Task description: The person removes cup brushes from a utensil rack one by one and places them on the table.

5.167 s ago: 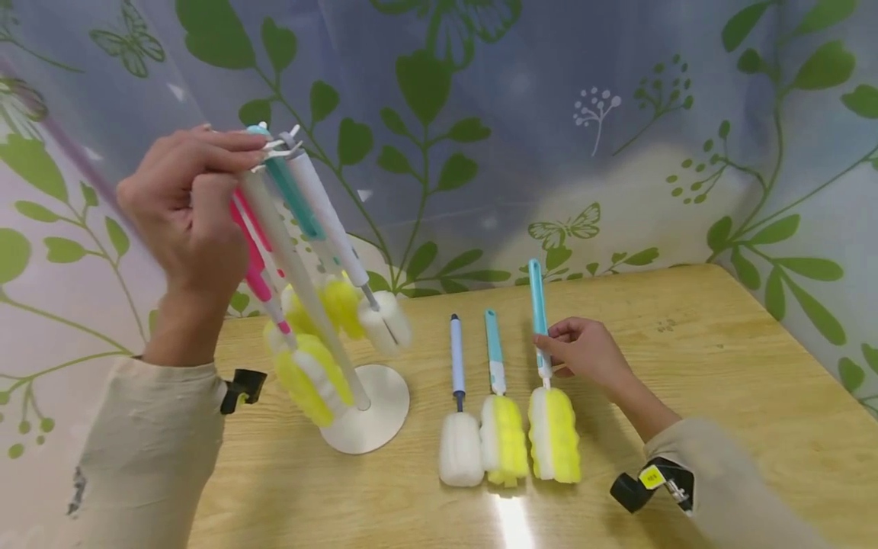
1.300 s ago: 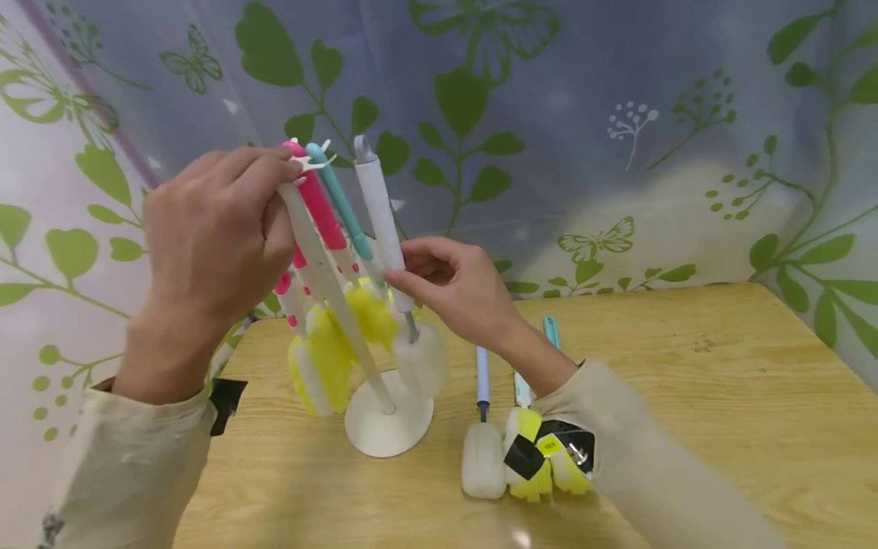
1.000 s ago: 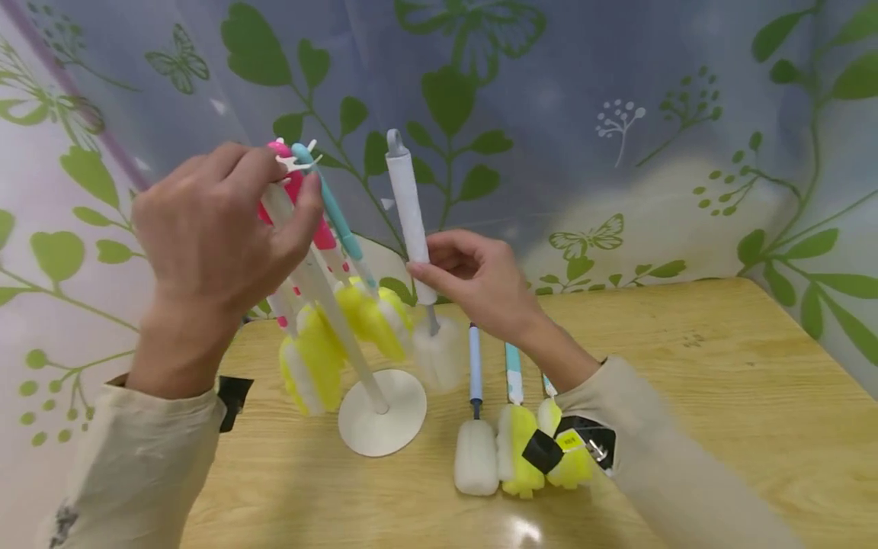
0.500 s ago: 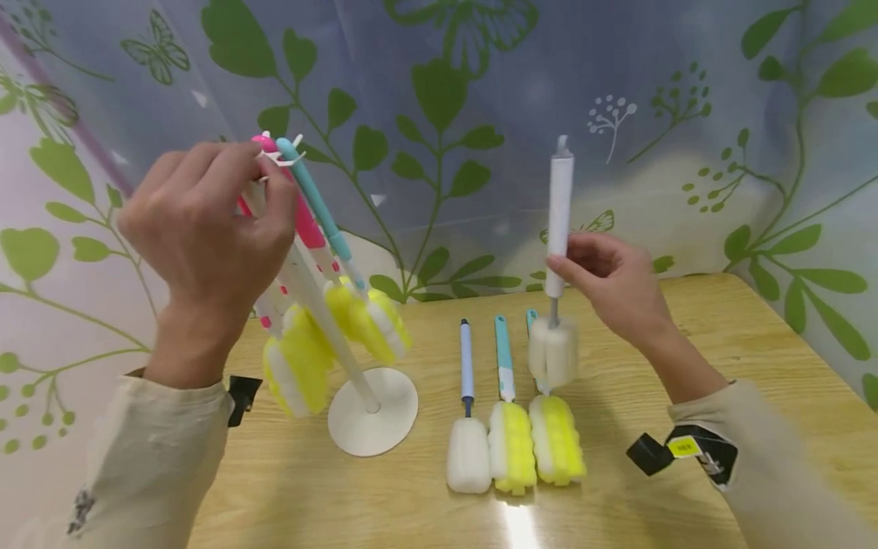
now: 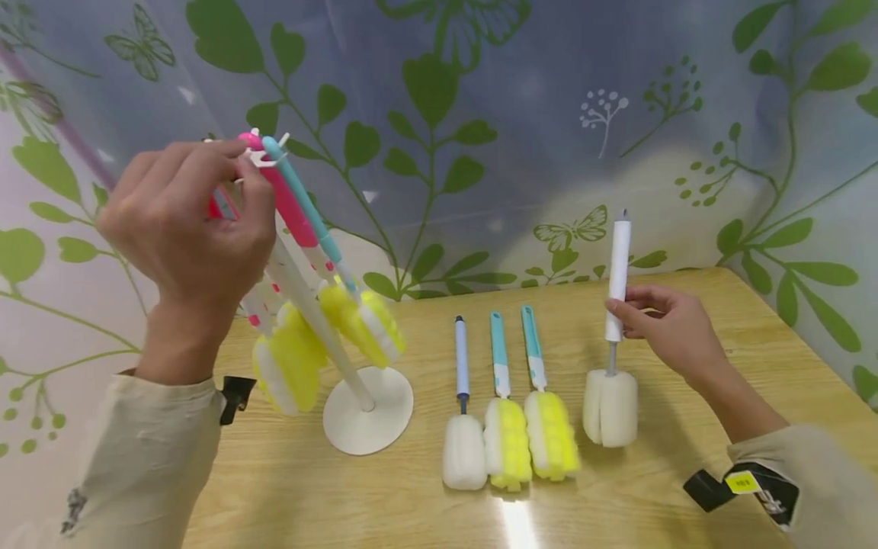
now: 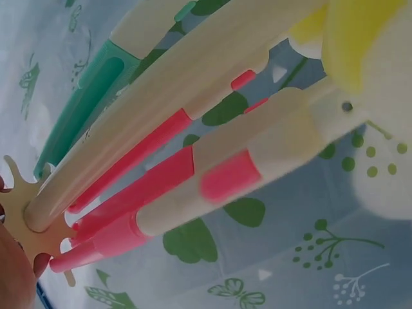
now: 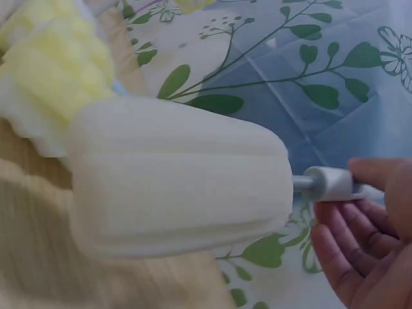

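My left hand (image 5: 188, 221) grips the hooked top of a white stand (image 5: 312, 305), which leans to the left on its round base. Bottle brushes with pink handles (image 5: 291, 210) and a teal handle (image 5: 305, 202) hang from its hooks, their yellow-and-white sponges (image 5: 291, 362) below. Between thumb and fingers, my right hand (image 5: 668, 324) pinches the white handle of a bottle brush (image 5: 610, 408) with a cream sponge head. That brush is upright, sponge down, close over the table at the right. In the right wrist view its sponge (image 7: 180, 180) fills the middle.
Three brushes lie in a row on the wooden table (image 5: 425, 518): one with a pale blue handle and white sponge (image 5: 464, 454), and two teal-handled ones with yellow-and-white sponges (image 5: 507, 446). A leaf-patterned curtain (image 5: 521, 137) hangs behind the table.
My right hand has let go of a teal-handled brush in the row, taken the white-handled brush off the stand, and carried it right and down. My left hand stays on the stand's top.
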{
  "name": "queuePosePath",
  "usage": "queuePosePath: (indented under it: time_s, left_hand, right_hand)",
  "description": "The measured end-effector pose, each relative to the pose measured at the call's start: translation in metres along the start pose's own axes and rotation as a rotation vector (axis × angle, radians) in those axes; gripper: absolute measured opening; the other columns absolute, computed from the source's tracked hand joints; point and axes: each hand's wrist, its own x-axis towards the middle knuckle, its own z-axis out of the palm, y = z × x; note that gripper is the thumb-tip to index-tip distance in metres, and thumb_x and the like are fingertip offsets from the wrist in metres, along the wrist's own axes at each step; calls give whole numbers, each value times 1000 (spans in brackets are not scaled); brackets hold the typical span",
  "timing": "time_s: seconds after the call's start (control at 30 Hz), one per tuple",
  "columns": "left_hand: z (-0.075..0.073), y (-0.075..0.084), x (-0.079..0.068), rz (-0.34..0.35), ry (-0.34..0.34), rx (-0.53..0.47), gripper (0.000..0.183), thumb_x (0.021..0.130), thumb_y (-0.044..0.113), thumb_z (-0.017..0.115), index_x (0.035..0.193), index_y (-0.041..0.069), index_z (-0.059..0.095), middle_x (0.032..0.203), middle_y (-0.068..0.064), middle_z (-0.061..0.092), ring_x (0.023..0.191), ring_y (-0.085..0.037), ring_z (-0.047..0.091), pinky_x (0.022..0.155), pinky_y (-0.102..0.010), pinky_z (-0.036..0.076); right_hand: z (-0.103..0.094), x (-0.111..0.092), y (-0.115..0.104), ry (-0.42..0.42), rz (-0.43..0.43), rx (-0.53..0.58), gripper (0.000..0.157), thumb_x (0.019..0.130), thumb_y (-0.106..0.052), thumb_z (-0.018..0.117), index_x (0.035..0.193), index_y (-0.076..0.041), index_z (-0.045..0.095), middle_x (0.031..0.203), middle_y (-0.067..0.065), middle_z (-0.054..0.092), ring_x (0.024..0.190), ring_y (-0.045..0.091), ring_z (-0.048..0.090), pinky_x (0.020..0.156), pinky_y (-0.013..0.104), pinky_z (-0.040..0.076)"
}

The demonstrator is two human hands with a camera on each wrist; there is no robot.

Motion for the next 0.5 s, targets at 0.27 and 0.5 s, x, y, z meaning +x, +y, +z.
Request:
queuePosePath:
  time_s: [0.27,0.5]
  left_hand:
    - [3,1,-1,8,15,1,24,71,14,50,57,1,64,62,-10,66,47,-35,42,52,-31,14]
    - [2,-1,0,7,17,3,25,73,15,51,58,0,65,63,-11,67,48,-35,43,53,-30,17]
  right_hand:
    - [15,-1,35,-198,223,0,63,90,-40,62,126,11,50,103,15,65,82,18,68,75,38,55]
    - [36,9,55,-275,304,24,58,91,-34,63,123,13,52,99,12,65,83,18,66,76,38,55]
